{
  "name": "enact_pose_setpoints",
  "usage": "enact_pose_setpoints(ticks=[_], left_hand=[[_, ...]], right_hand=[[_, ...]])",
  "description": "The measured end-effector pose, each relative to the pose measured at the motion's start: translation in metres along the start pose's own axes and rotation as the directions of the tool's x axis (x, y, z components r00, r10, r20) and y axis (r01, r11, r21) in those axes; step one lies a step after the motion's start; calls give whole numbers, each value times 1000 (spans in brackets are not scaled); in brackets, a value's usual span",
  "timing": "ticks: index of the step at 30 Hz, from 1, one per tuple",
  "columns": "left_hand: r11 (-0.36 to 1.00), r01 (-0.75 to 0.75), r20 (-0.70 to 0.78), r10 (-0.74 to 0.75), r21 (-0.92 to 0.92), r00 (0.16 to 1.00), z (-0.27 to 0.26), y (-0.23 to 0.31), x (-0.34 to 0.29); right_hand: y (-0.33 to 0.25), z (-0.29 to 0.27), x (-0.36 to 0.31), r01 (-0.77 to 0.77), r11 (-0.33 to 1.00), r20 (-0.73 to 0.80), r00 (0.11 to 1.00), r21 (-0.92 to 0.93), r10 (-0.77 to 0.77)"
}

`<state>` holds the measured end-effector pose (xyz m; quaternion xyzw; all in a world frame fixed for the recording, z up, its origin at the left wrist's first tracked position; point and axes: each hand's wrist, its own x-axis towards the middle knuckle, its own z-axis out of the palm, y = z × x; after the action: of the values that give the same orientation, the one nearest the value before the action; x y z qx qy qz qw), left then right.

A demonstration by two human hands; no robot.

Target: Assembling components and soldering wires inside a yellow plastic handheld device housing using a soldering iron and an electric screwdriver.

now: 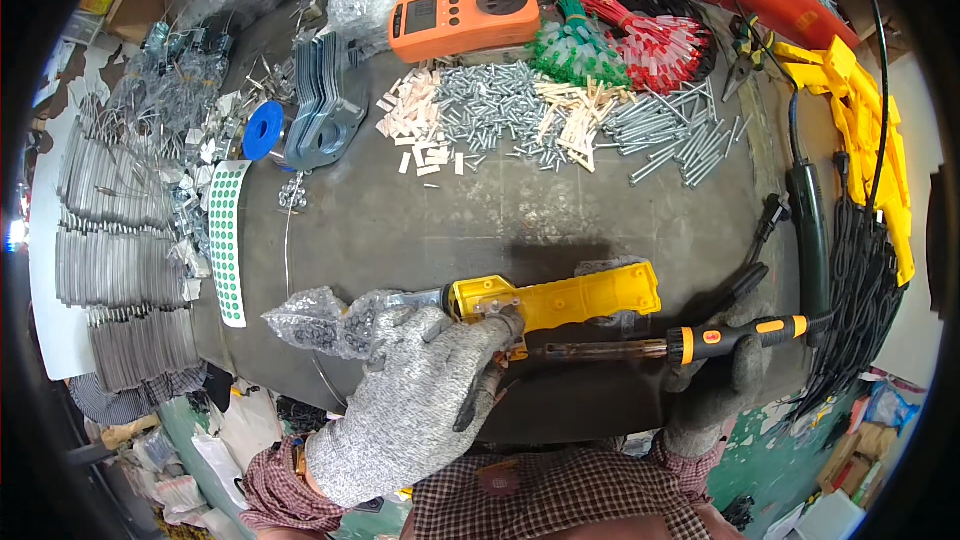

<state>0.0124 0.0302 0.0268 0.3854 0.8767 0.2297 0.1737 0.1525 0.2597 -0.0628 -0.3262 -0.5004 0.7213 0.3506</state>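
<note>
My left hand (405,400), in a grey knit glove, is closed on a yellow plastic handle shell (590,298). The shell lies open side up, level across the near part of the bench. Bubble wrap (330,323) covers the part that sticks out to the left of the hand. In my right hand (742,380), also gloved, is a soldering iron (740,338) with a black and orange handle. Its metal shaft points left, and its front end is close to the shell beside my left fingers. Whether the tip touches anything is hidden there.
Screws (490,105), long bolts (665,135), terminals and red and green wired lamps (655,45) lie behind, before an orange meter (465,18). Left are a solder spool (264,130), a green-dot sticker sheet (228,240) and grey metal plates (120,265). Black cords (855,280) and yellow shells (850,105) lie right.
</note>
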Motion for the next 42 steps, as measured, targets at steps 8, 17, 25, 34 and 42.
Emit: enact_pose_setpoints(ticks=[8,17,25,34,42], left_hand=[[1000,-7,14,6,26,1000,1,-2,-2],[999,1,12,-1,37,1000,2,0,0],[1000,-14,-12,14,16,1000,5,-3,-2],[997,-40,-41,43,73,998,4,-3,-1],[998,-46,-42,47,31,998,4,-2,-1]], right_hand=[[-1,-5,1,-48,999,96,994,-6,48],[5,-3,2,37,999,-4,999,-34,-37],[-3,-4,-1,-38,999,81,996,-4,39],[-3,-7,0,-38,999,85,996,-18,39],[0,-9,1,-38,999,86,996,-15,40]])
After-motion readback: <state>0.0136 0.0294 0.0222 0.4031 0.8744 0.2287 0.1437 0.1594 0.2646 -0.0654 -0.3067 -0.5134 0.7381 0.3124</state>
